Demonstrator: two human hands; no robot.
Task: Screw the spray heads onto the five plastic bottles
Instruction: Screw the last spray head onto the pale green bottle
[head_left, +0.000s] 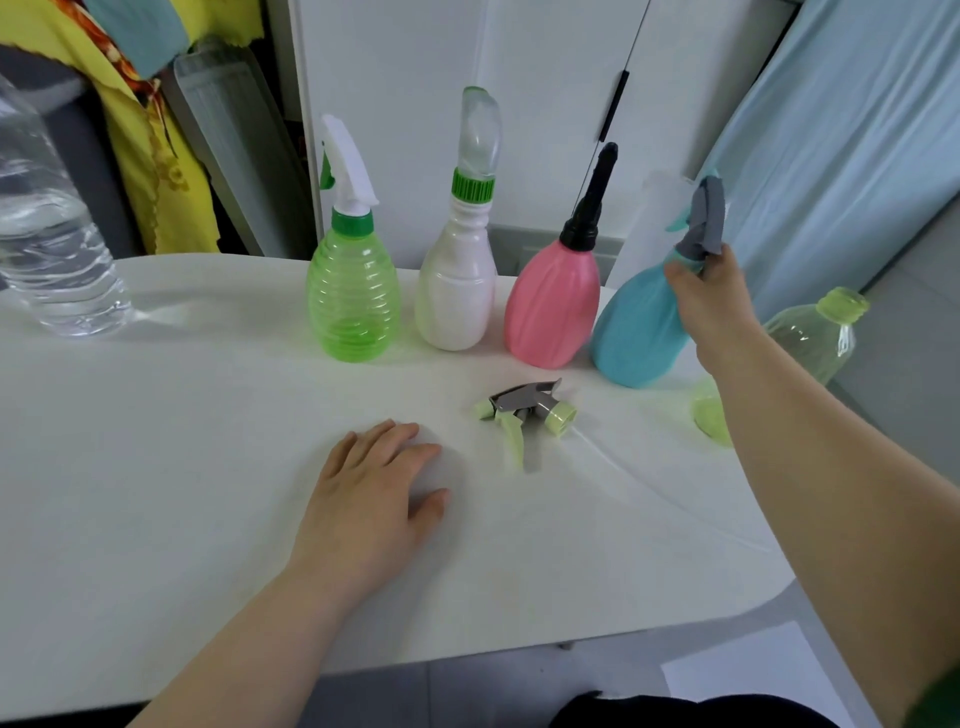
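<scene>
Along the back of the white table (208, 493) stand a green ribbed bottle (353, 301) with a white spray head, a white bottle (457, 291) with a clear head, and a pink bottle (553, 306) with a black head. My right hand (711, 306) grips the neck of a tilted teal bottle (636, 332) just under its grey spray head (706, 218). A pale green clear bottle (810, 338) with an open neck is behind my right forearm. A loose grey and light-green spray head (530, 410) lies on the table. My left hand (374, 493) rests flat on the table, empty.
A large clear water bottle (47, 234) stands at the far left of the table. White cabinet doors (519, 104) are behind the bottles, yellow cloth (156, 130) hangs at the left, and a light blue curtain (841, 130) is at the right. The table's curved edge runs near my body.
</scene>
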